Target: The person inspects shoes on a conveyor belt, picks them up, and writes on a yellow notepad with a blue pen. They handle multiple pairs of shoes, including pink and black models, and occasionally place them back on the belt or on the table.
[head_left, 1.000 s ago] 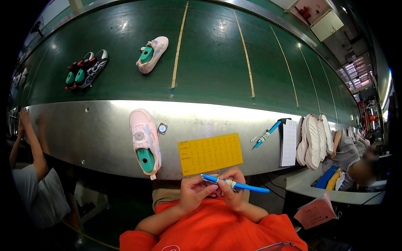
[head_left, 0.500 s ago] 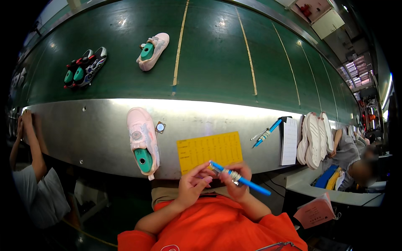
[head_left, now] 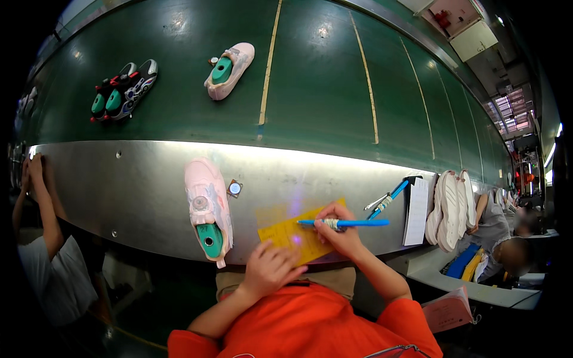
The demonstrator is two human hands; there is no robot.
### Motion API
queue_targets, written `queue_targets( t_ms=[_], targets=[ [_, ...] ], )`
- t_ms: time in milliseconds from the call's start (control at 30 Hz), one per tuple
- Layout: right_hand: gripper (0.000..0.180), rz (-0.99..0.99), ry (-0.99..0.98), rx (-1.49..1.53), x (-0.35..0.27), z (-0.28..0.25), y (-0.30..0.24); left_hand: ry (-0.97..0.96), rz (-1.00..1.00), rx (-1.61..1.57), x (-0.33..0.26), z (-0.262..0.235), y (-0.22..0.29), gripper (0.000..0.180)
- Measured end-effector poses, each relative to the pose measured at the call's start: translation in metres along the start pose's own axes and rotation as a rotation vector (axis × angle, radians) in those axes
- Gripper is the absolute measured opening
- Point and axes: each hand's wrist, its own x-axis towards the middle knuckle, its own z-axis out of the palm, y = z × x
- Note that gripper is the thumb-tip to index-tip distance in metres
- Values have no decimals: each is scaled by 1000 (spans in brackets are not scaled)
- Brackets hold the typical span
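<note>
My right hand (head_left: 340, 230) grips a blue pen (head_left: 364, 223) with pale wrapping round its barrel. The pen's tip points left, over a yellow printed card (head_left: 310, 222) on the metal bench. My left hand (head_left: 271, 268) lies over the card's lower left part, fingers extended and slightly blurred, holding nothing that shows. A violet spot of light falls on the card. To the left stands a pink shoe (head_left: 203, 185) with a round dial and a green shoe last (head_left: 209, 240) in its heel opening. Beside the shoe is a small square piece with a round centre (head_left: 235, 188).
On the green conveyor belt (head_left: 310, 77) stand another pink shoe (head_left: 230, 70) and a dark pair (head_left: 124, 90). Rightward on the bench are another blue pen (head_left: 391, 200), a notepad (head_left: 416, 209) and white soles (head_left: 444, 209). Co-workers sit at both sides.
My right hand has brought the pen up and right, over the card. My left hand has come down onto the card, which now lies tilted. Both hands have parted.
</note>
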Motion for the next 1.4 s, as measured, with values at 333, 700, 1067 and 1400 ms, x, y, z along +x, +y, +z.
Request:
queue_targets(
  t_ms=[333,700,1067,1400],
  targets=[
    [12,91,-1,68,-62,-4,1,-335,-601,-818,-60,-14,-4,31],
    [15,-333,219,47,-107,-2,-73,-136,-654,-1041,2,-72,66,19],
    [18,-776,202,-163,-130,-12,-109,-78,-389,-829,0,-93,106,18],
    [18,-779,192,-148,-146,-16,-112,-98,-286,-666,-4,-101,119,18]
  ],
)
